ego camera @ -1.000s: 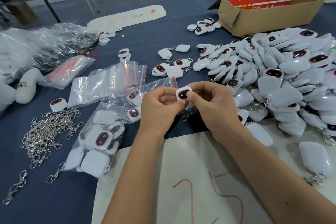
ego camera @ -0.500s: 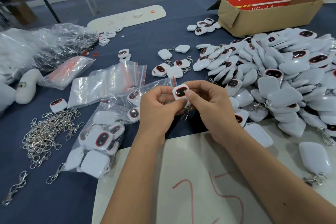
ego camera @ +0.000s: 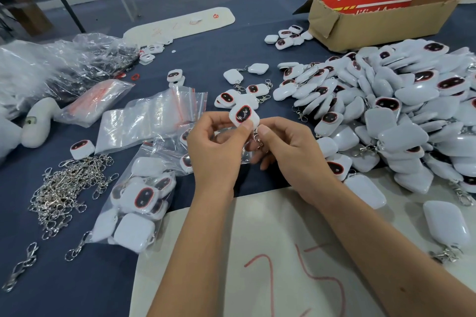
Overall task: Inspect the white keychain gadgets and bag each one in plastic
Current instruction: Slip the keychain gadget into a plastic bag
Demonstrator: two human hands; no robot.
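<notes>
one white gadget held up between both hands

the left hand (ego camera: pixel 215 152) pinched a white keychain gadget (ego camera: pixel 243 115) by its lower edge, thumb on the front near the bottom corner, fingers curled behind. the right hand (ego camera: pixel 288 154) had its thumb and forefinger closed on the metal clasp (ego camera: pixel 258 139) that hung from the gadget's lower right corner. the gadget sat above and between the two hands, raised off the blue worktop (ego camera: pixel 77 278). its dark, red-rimmed oval window faced the camera; the oval's long axis ran up and down, leaning a little to the right, and the clasp end pointed down toward the person.

to the right lay a large heap of loose gadgets (ego camera: pixel 401 116), some face up, some face down. left of the hands was a clear zip bag holding gadgets (ego camera: pixel 139 203), and beyond it flat empty zip bags (ego camera: pixel 152 118). a pile of metal clasps (ego camera: pixel 64 188) lay at the far left. a white board marked in red (ego camera: pixel 257 265) lay under the forearms. a cardboard box with a red sign (ego camera: pixel 381 15) stood at the far right.
</notes>
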